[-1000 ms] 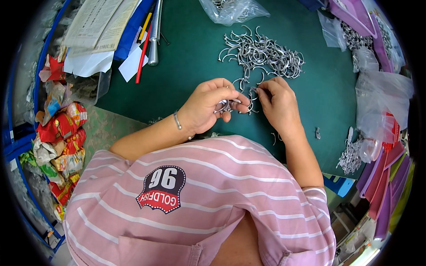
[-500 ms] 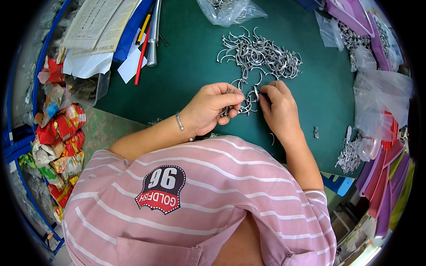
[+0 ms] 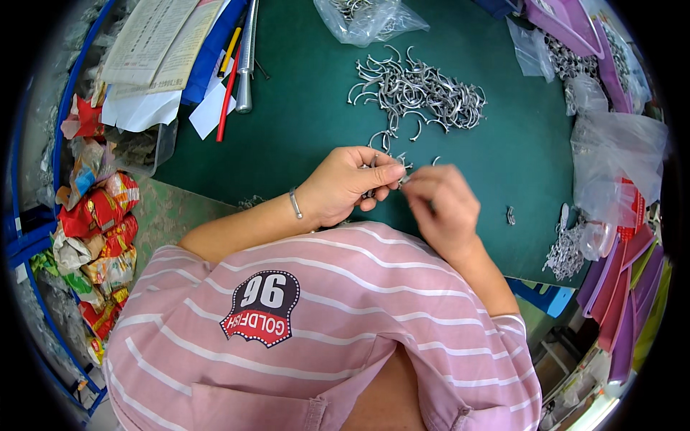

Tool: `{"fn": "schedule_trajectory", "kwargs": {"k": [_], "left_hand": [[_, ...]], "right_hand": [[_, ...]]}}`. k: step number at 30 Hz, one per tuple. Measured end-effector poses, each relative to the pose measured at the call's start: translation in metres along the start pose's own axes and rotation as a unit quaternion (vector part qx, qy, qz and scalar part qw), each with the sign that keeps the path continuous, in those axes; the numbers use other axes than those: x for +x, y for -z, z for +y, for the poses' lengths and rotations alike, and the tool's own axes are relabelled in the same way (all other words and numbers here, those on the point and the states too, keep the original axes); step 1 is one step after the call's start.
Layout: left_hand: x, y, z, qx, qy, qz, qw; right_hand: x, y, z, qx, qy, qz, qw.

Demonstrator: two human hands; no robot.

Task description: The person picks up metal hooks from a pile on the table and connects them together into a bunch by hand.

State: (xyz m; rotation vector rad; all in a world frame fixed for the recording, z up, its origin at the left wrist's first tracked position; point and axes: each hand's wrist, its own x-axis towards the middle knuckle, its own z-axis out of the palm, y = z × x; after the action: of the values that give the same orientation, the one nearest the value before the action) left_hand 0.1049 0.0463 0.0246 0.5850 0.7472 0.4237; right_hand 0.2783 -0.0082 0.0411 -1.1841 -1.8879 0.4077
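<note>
Left hand (image 3: 352,185) is curled almost closed, thumb and forefinger pinching small metal pieces (image 3: 381,167) just above the green worktop (image 3: 287,129); a few curved ends poke out above the fingers. Right hand (image 3: 442,205) is closed to a fingertip pinch right against the left thumb, gripping what looks like another small piece at the meeting point; too tiny to tell its shape. Both hands sit just below the pile of hooks (image 3: 420,90), near but not touching it. A few loose hooks lie between pile and hands.

Handling, as a guess: the hooks are thin curved metal, light, stiff, smooth and a bit slippery, and they snag on each other in a pile. Best taken one at a time by the middle of the curve, fingertip pinch, not by the ends. Not fragile, but easy to drop or flick away.

Around: clear bag (image 3: 366,18) of more parts at top, pens (image 3: 228,79) and papers (image 3: 154,43) top left, snack packets (image 3: 97,215) left, plastic bags (image 3: 614,158) right. Bracelet (image 3: 295,203) on left wrist.
</note>
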Motion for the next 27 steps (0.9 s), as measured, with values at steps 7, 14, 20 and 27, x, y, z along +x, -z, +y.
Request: {"fn": "schedule_trajectory", "kwargs": {"k": [7, 14, 20, 27], "left_hand": [[-0.008, 0.003, 0.007, -0.05, -0.044, 0.008, 0.998], [-0.003, 0.004, 0.007, -0.114, -0.031, -0.005, 0.993], [-0.005, -0.006, 0.006, -0.007, -0.031, 0.014, 0.999], [-0.003, -0.006, 0.003, -0.03, -0.027, -0.015, 0.999]], "right_hand": [[-0.001, 0.036, 0.025, -0.071, -0.241, 0.024, 0.968], [-0.014, 0.022, 0.027, -0.008, -0.196, -0.068, 0.978], [-0.019, 0.015, 0.029, 0.417, -0.28, 0.037, 0.864], [-0.01, 0.004, 0.013, 0.355, -0.297, -0.014, 0.886]]}}
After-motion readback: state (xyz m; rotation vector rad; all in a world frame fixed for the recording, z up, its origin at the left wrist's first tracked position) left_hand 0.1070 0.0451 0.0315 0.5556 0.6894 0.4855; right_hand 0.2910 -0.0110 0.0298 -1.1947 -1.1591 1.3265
